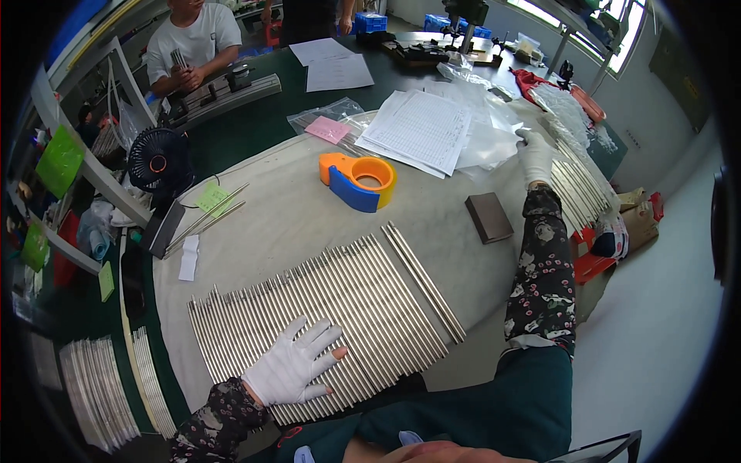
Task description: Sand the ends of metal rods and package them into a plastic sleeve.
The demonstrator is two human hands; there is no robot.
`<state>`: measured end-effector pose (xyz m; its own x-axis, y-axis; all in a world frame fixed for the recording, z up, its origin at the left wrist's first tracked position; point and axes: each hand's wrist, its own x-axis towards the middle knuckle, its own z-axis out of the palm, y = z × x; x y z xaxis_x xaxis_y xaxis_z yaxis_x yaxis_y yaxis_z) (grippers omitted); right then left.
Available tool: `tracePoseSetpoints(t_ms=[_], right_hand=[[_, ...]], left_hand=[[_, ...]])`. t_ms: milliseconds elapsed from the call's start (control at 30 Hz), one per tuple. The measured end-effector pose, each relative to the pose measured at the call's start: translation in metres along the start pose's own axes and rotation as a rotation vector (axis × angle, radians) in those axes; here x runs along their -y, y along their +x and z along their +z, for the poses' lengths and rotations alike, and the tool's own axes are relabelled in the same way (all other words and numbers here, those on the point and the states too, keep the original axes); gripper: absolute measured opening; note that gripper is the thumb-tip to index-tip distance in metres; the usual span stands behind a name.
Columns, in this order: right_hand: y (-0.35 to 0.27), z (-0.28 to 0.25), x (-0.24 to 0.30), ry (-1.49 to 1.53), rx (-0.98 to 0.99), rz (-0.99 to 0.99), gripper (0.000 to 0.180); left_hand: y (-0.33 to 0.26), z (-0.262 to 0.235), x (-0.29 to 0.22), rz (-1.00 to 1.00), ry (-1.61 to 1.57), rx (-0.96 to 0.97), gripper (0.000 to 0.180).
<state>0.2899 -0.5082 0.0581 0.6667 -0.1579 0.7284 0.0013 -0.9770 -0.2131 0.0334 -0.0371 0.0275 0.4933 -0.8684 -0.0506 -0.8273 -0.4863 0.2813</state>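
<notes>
Workshop bench (301,224), covered in pale cloth, seen from above through a fisheye lens. A row of thin metal rods (340,301) lies side by side across the near part of the cloth, packed close like a mat.

Left hand (293,363), in a white glove with one fingertip bare, rests flat on the near left end of the rods, fingers spread open and gripping nothing. Right hand (535,158), also gloved, reaches far right to a second batch of rods (583,189) at the bench edge; whether its fingers are closed on anything cannot be told.

The rods look stiff, smooth and slippery, light singly but heavy as a bundle, and likely to roll. A flat palm holds them steady; picking one up would probably go best by pinching near its middle.

An orange and blue tape dispenser (356,180) sits beyond the rods, a dark block (488,217) to the right, papers (421,127) farther back, a small black fan (160,160) at far left. Another person (193,42) sits at the far side.
</notes>
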Motion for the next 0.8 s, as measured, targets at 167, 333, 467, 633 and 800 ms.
tracePoseSetpoints(t_ms=[167,333,467,633,800], right_hand=[[-0.004,-0.047,-0.001,-0.027,0.056,0.188,0.011],[-0.014,-0.112,0.099,0.795,-0.238,0.114,0.013],[-0.077,-0.154,0.189,1.152,-0.013,-0.197,0.009],[-0.140,-0.140,0.225,0.874,0.402,-0.675,0.019],[-0.165,-0.071,0.168,0.786,0.494,-0.387,0.016]], left_hand=[[-0.004,0.002,-0.003,0.004,0.027,-0.056,0.064],[-0.012,0.010,-0.002,-0.010,0.052,-0.116,0.067],[-0.016,0.010,-0.001,0.000,0.052,-0.199,0.068],[-0.073,-0.004,0.007,-0.250,0.213,-0.225,0.062],[-0.137,-0.005,0.055,-0.640,0.190,-0.400,0.044]])
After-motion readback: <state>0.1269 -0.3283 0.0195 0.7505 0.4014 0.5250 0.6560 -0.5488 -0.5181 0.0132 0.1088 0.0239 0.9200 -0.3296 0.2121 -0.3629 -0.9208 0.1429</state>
